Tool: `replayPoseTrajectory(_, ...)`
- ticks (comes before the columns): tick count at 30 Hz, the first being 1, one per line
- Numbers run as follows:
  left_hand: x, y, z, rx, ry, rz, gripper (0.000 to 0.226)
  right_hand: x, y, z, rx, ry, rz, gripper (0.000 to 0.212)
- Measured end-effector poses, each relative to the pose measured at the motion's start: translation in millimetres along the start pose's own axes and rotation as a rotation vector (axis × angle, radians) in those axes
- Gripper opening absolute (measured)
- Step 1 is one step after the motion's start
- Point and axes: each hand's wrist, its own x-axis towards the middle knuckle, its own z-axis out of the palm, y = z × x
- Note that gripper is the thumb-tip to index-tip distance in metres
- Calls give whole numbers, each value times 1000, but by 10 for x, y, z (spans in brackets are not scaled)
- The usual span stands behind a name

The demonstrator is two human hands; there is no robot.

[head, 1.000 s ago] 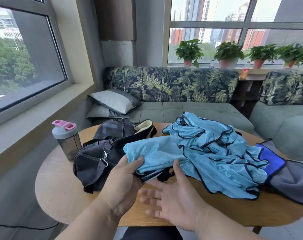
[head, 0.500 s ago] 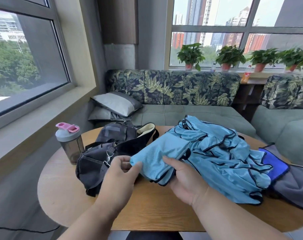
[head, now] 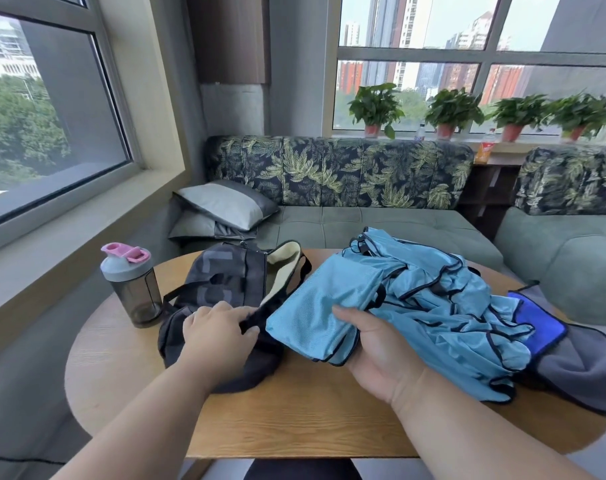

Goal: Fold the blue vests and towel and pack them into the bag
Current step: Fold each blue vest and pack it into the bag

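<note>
- Two hands work over a round wooden table (head: 294, 417).
- The right hand (head: 374, 348) holds a folded vest (head: 322, 306): thumb on top, fingers (head: 355, 341) curled under its near edge, lifting it just beside the bag (head: 221, 299).
- The left hand (head: 218, 334) pinches the black rim of the bag's opening, fingers curled round the edge.
- The bag is dark, lying on the table's left half, its pale lining showing at the open mouth.
- A heap of unfolded vests (head: 443, 306), light blue with dark trim, lies on the table to the right of the folded one, touching it.
- A towel (head: 578, 362), grey with a bright blue part, lies at the right edge, partly under the heap.
- A shaker bottle (head: 131, 285) with a pink cap stands upright left of the bag.
</note>
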Motion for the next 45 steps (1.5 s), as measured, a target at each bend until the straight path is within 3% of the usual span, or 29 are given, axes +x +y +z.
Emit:
replayPoseTrajectory(3,-235,129,29,36,-31,93,42,-12,-65,10,29,-18,-15,39)
replayPoseTrajectory(8,-719,290,10,15,-130,201,57,-25,-186,92,16,-70,-51,35)
replayPoseTrajectory(11,-831,293,-109,-161,-204,171,40,45,-215,129,-8,-28,-58,33)
replayPoseTrajectory(14,-693,255,-294,-341,-230,67,37,137,-199,106,0,48,-57,31)
replayPoseTrajectory(18,-304,288,-379,88,-249,27,31,184,-124,48,30,108,-24,30)
replayPoseTrajectory(21,-84,401,-243,353,-508,67,25,189,-54,3,25,135,14,30)
replayPoseTrajectory(26,188,549,96,452,-830,53,17,194,51,-100,-11,188,51,30)
replayPoseTrajectory(30,283,440,417,461,-888,-78,22,172,94,-152,-83,211,56,24)
replayPoseTrajectory(34,238,395,563,442,-672,-72,57,221,105,-184,-149,210,59,25)
replayPoseTrajectory(36,220,414,504,407,-526,-19,47,257,114,-203,-165,211,62,26)
replayPoseTrajectory(39,252,357,324,280,-338,29,14,293,119,-217,-179,207,66,25)
replayPoseTrajectory(42,292,175,23,-6,-147,-97,16,313,94,-208,-240,191,63,24)
replayPoseTrajectory(45,266,55,-337,-521,97,-287,10,360,20,-119,-312,155,67,24)
